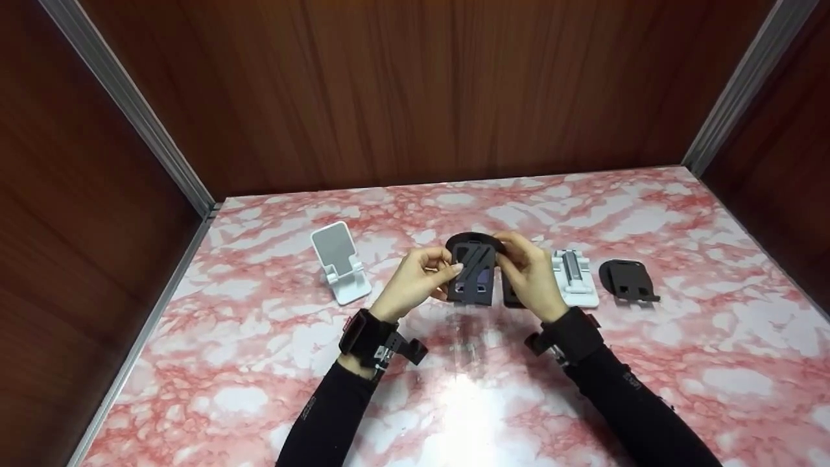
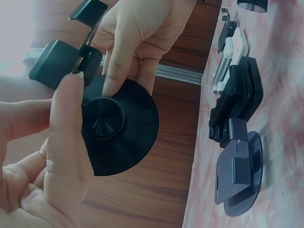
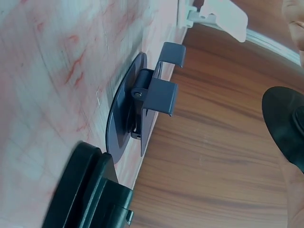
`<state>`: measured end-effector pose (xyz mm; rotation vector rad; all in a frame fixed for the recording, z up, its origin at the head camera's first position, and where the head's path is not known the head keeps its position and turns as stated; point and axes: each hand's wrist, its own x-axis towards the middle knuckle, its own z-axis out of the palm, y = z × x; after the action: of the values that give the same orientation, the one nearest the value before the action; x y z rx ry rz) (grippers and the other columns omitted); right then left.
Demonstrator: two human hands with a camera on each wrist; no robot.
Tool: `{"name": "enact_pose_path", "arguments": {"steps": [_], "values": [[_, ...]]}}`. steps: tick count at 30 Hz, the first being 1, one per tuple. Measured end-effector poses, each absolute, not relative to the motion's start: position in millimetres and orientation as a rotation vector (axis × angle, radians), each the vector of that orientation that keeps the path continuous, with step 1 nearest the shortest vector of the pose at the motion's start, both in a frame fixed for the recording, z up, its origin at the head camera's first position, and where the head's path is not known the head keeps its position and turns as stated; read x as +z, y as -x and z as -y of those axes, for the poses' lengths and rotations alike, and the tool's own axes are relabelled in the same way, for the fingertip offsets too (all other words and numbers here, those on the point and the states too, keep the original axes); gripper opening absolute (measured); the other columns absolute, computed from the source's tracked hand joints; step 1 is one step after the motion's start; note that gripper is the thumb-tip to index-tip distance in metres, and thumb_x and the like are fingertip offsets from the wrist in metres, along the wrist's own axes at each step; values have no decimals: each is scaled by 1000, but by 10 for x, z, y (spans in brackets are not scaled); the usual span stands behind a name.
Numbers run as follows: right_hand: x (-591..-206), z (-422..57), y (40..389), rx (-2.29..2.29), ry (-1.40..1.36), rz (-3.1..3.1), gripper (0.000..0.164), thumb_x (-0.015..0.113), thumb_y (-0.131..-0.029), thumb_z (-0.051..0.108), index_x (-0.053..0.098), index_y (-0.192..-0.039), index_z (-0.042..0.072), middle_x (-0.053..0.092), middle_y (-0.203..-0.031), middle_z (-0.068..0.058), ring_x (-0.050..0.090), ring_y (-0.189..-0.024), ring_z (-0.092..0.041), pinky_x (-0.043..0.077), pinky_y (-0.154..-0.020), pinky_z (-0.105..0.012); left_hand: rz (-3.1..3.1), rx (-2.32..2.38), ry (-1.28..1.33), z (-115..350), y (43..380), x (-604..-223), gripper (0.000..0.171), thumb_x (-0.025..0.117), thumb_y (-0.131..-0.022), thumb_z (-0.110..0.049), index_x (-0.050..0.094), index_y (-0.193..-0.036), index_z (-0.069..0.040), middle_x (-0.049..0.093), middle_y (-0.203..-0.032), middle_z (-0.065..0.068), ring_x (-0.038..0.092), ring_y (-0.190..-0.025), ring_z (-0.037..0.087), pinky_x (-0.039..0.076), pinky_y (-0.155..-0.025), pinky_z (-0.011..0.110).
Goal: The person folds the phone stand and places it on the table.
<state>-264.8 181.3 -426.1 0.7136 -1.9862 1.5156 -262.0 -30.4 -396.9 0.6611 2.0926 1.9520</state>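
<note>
A black phone stand (image 1: 474, 258) with a round base is held up above the table between both hands. My left hand (image 1: 418, 280) pinches it by the cradle side, thumb across its face. At the disc-shaped base, my right hand (image 1: 532, 275) grips the rim, its thumb on the disc in the left wrist view. Below the held stand, a purple-grey phone stand (image 2: 237, 166) rests on the table, mostly covered in the head view. Beside that lies a folded black phone stand (image 2: 240, 97), partly behind my right hand in the head view.
An unfolded white phone stand (image 1: 336, 250) stands at the left. To the right lie a folded white phone stand (image 1: 580, 295) and another black round-based stand (image 1: 632, 279). Wood-grain panels (image 1: 454, 91) enclose the pink marbled table (image 1: 259, 363) at the back and sides.
</note>
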Motion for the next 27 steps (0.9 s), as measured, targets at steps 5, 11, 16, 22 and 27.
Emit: {"name": "enact_pose_path", "arguments": {"steps": [5,11,16,22,27], "values": [[-4247,-1816,2640,1548,-743,1968,27,56,-86,-22,60,-110,-12,68,-98,-26,64,-83,-2,52,-65,-15,-2107,1915,-719,318,2628,-3963,14,64,-93,-7,56,-83,-2,59,-75,3,63,-61,13,59,-56,42],[-4230,-1831,2634,1631,-738,1994,27,55,-86,-21,60,-112,-13,68,-94,-27,65,-78,-5,57,-66,-22,-2104,1897,-751,327,2629,-3949,15,64,-94,-8,55,-83,-3,57,-77,2,62,-63,13,58,-61,51],[-4212,-1846,2624,1730,-723,2025,27,54,-86,-22,59,-112,-16,67,-91,-30,67,-73,-8,58,-67,-26,-2081,1907,-757,333,2630,-3959,15,64,-94,-8,54,-83,-4,55,-76,1,59,-61,11,59,-57,38],[-4154,-1868,2602,1926,-630,2099,28,53,-88,-21,57,-115,-18,67,-94,-29,69,-75,-14,59,-70,-30,-2069,1919,-754,319,2638,-3982,15,63,-94,-7,54,-83,-4,56,-75,2,60,-61,11,58,-54,31],[-4111,-1887,2573,2110,-531,2126,30,53,-91,-16,55,-121,-15,69,-98,-23,70,-78,-18,59,-73,-35,-2098,1928,-764,295,2624,-3985,17,64,-94,-7,53,-82,-3,58,-73,2,60,-59,11,57,-53,28]]}}
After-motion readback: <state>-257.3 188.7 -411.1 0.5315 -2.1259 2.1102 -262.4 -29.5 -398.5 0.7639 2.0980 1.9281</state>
